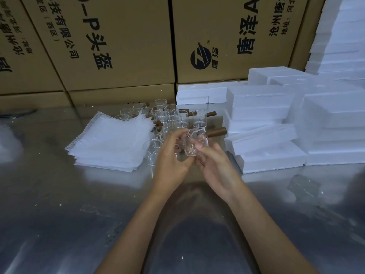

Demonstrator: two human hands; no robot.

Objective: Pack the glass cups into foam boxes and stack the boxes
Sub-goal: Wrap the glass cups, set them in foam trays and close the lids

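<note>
Both hands meet above the reflective grey metal table (59,194), holding one clear glass cup with a brown wooden side handle (192,144) between them. The left hand (169,155) has its fingers curled round the cup's left side, thumb up near the rim. The right hand (215,165) pinches the cup's right side with fingertips (199,144) on the glass; the wooden handle (217,131) sticks out to the right beyond them. The cup is lifted off the table and tilted.

Just behind the hands: a cluster of matching clear glass cups (167,117) standing upright on the table, several with brown handles showing. Left of the cluster, touching it: a flat stack of white translucent bubble-wrap bags (110,143).

Right of the hands: white foam boxes (272,155) lying and stacked on the table, the nearest pieces low and slightly askew, taller piles behind and to the right. More white foam rises in a tall stack at the far right corner (343,36).

Back wall: large brown cardboard cartons with black printed characters (122,46), stacked in rows, standing directly behind the table
</note>
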